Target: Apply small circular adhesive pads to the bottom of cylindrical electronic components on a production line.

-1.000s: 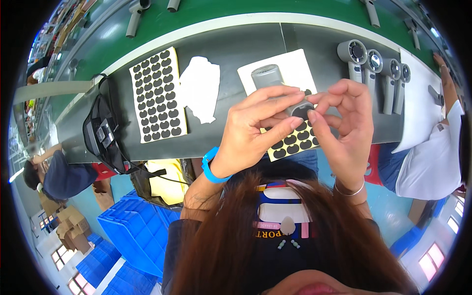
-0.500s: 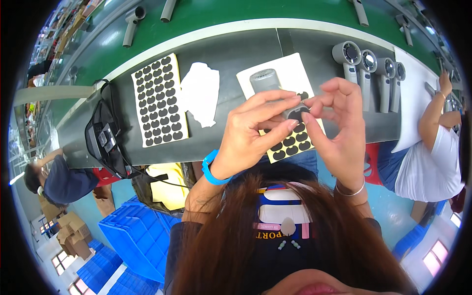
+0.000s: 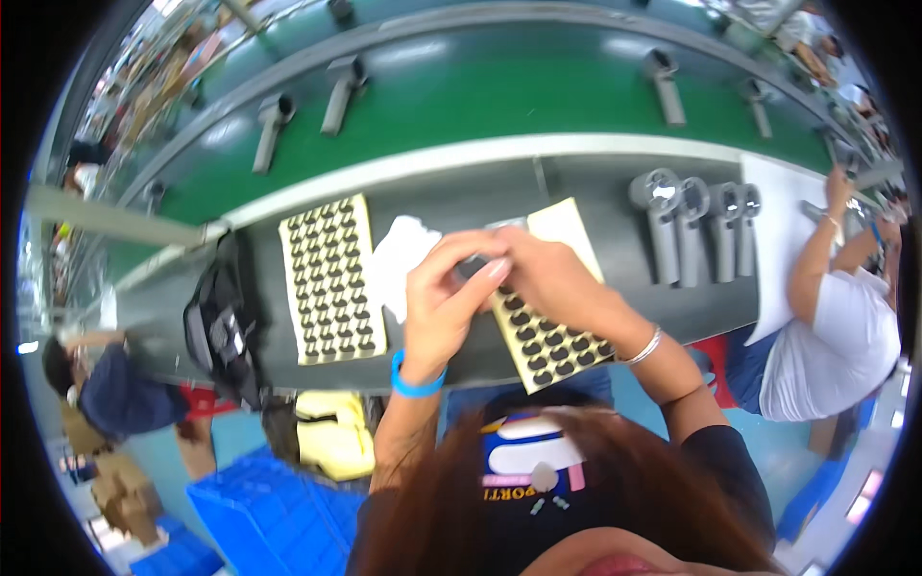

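My left hand point(image 3: 440, 300) has its thumb and fingers closed on a small curved grey part point(image 3: 471, 269), mostly covered by the fingers. Against it, my right hand point(image 3: 549, 276) reaches in from the right with its fingers bent together. Whatever its fingertips grip is hidden. Below my right hand lies a pale yellow sheet of black rounded stickers point(image 3: 555, 348), its upper end bare. To the left is a crumpled white cloth or paper point(image 3: 401, 252), with a fuller sticker sheet point(image 3: 331, 278) beyond it.
Several grey handheld fans point(image 3: 663, 235) stand in a row at the right. A black bag point(image 3: 223, 326) sits at the table's left end. More fans point(image 3: 344, 96) rest on the green conveyor point(image 3: 509, 96). A person in white point(image 3: 826, 331) works at the right. Blue crates point(image 3: 279, 518) stand lower left.
The view has tilted, so the table appears lower. My right hand has turned over and closed in against my left hand, where its fingers were spread apart before.
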`<state>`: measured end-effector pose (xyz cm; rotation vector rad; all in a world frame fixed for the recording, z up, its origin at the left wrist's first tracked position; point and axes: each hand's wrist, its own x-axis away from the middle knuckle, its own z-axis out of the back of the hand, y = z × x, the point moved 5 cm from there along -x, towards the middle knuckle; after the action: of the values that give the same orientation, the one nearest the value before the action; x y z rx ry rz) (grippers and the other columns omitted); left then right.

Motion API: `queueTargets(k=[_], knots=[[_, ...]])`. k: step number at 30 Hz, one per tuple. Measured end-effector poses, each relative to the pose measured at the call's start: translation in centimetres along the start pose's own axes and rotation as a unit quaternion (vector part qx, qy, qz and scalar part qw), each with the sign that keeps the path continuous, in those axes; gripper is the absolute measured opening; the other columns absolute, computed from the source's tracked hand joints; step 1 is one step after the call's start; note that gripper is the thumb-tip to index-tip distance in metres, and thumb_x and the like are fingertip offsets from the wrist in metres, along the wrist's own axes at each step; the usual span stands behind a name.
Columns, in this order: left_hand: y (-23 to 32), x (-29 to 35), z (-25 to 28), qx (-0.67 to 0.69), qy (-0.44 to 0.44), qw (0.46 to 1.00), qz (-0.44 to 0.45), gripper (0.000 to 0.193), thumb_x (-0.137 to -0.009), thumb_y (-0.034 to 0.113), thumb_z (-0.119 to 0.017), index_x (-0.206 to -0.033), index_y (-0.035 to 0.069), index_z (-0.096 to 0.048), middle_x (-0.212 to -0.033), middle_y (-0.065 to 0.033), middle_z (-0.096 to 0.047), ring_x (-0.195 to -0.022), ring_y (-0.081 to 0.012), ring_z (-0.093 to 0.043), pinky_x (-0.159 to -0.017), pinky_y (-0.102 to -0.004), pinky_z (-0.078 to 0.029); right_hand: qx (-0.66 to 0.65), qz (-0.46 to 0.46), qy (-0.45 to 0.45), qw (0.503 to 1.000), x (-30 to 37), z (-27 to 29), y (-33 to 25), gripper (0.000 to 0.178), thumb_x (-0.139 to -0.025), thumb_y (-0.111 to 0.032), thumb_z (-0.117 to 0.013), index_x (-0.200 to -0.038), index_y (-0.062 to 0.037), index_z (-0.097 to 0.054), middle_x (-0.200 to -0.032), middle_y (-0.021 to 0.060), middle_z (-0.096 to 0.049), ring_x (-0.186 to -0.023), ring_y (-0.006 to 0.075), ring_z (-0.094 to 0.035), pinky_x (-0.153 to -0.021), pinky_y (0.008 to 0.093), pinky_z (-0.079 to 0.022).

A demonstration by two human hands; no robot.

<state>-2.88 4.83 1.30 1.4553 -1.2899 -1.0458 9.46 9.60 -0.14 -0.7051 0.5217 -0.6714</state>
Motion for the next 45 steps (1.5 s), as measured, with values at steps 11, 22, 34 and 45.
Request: queueTargets(k=[11,22,34,45], knots=[[-2.7,-4.7,1.7,0.087,0.093,0.991,-0.036,0.023,-0.092,0.011,-0.051,-0.106,-0.002,-0.063,-0.123,-0.0138,-0.056,-0.072,-0.0110,-0.057,-0.062,-0.0231,-0.045,0.283,0.128,-0.088,0.946,-9.9,3.9,5.9,0.030,-0.078,-0.008,-0.060,-0.107,-0.0071,-0.055,-0.108,0.0086,-0.057,-0.093,0.0277,-0.063,-0.072,0.0394,-0.053],[-5.3,-1.9,0.0,-0.156,-0.080,0.984,-0.032,0.024,-0.090,0.012,-0.057,-0.112,0.001,-0.061,-0.123,-0.0135,-0.054,-0.104,-0.0219,-0.057,-0.088,-0.0305,-0.045,0.417,-0.014,-0.047,0.908,-16.9,8.3,17.3,0.042,-0.078,-0.013,-0.067,-0.118,-0.0120,-0.054,-0.127,0.0135,-0.049,-0.097,0.0304,-0.062,-0.079,0.0399,-0.051],[-8.8,-0.2,-1.7,-0.589,-0.245,0.765,-0.093,0.086,-0.072,0.040,-0.074,-0.137,0.001,-0.034,-0.150,-0.0224,-0.018,-0.139,-0.0382,-0.018,-0.108,-0.0626,-0.009,-0.021,0.159,0.643,0.749,15.0,29.5,-0.6,0.035,-0.092,-0.003,-0.049,-0.124,0.0029,-0.037,-0.102,0.0237,-0.064,-0.062,0.0122,-0.057,-0.063,0.0194,-0.048],[-8.4,-1.4,-1.8,-0.557,-0.227,0.789,-0.128,0.090,-0.069,0.038,-0.078,-0.141,0.007,-0.033,-0.150,-0.0213,-0.017,-0.140,-0.0420,-0.012,-0.109,-0.0609,-0.006,-0.083,-0.194,0.246,0.946,10.9,7.4,5.6,0.014,-0.087,-0.009,-0.060,-0.098,-0.0031,-0.065,-0.091,0.0010,-0.063,-0.073,0.0072,-0.055,-0.065,0.0211,-0.045]])
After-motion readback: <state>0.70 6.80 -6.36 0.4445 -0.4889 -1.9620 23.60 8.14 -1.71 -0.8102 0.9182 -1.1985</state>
